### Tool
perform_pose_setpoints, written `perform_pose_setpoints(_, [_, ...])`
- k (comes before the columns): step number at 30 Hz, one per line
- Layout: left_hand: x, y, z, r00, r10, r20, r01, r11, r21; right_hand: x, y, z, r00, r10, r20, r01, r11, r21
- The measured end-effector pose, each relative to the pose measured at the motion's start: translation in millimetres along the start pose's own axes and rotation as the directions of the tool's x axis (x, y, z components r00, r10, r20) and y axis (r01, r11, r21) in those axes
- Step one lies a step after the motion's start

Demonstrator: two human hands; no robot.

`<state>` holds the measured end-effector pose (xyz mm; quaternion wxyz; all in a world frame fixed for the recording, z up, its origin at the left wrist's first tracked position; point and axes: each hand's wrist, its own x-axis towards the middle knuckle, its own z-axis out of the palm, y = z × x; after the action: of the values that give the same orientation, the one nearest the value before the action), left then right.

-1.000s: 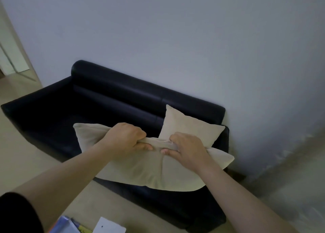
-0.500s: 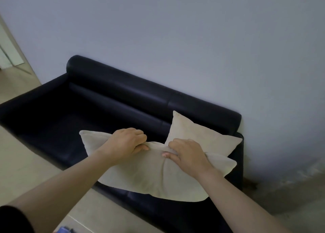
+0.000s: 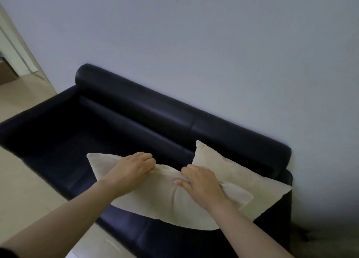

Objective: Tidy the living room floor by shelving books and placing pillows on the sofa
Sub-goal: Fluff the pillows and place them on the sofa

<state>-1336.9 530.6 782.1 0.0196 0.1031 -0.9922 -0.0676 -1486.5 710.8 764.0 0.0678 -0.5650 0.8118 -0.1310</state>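
Observation:
A beige pillow (image 3: 165,205) hangs over the right half of the dark sofa (image 3: 120,110). My left hand (image 3: 134,170) grips its top edge, fingers curled over the fabric. My right hand (image 3: 202,183) pinches the same edge just to the right, thumb on the near side. Behind it a second beige pillow (image 3: 242,178) leans in the sofa's right corner against the backrest and armrest. The held pillow's lower edge reaches past the seat's front edge.
The sofa stands against a plain pale wall (image 3: 213,53). Its left seat (image 3: 64,141) holds nothing. Light floor (image 3: 27,189) runs along the sofa's front, and a doorway (image 3: 11,63) opens at the far left.
Both hands carried the pillow forward over the sofa seat, closer to the second pillow. The view shifted forward, and the books near my feet left the frame.

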Motion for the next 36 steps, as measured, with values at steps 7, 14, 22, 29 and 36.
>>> perform_pose_setpoints(7, [24.9, -35.6, 15.6, 0.995, -0.052, 0.089, 0.053, 0.999, -0.011, 42.8, 8.3, 21.8, 0.995, 0.015, 0.102, -0.021, 0.998, 0.059])
perform_pose_setpoints(14, [49.1, -92.3, 43.2, 0.987, -0.056, 0.151, 0.066, 0.996, -0.058, 90.4, 12.8, 57.2, 0.977, 0.075, 0.201, -0.095, 0.991, 0.093])
perform_pose_setpoints(22, [93.8, -181.9, 88.3, 0.975, -0.035, 0.218, 0.059, 0.993, -0.102, 174.7, 13.6, 103.4, 0.942, 0.164, 0.291, -0.202, 0.974, 0.106])
perform_pose_setpoints(29, [135.0, -239.0, 149.7, 0.977, 0.030, 0.212, -0.002, 0.991, -0.131, 232.2, 36.3, 156.8, 0.906, 0.227, 0.357, -0.270, 0.960, 0.074])
perform_pose_setpoints(36, [165.2, -274.5, 203.3, 0.980, 0.078, 0.183, -0.058, 0.992, -0.115, 262.7, 59.2, 201.3, 0.889, 0.260, 0.376, -0.319, 0.942, 0.104])
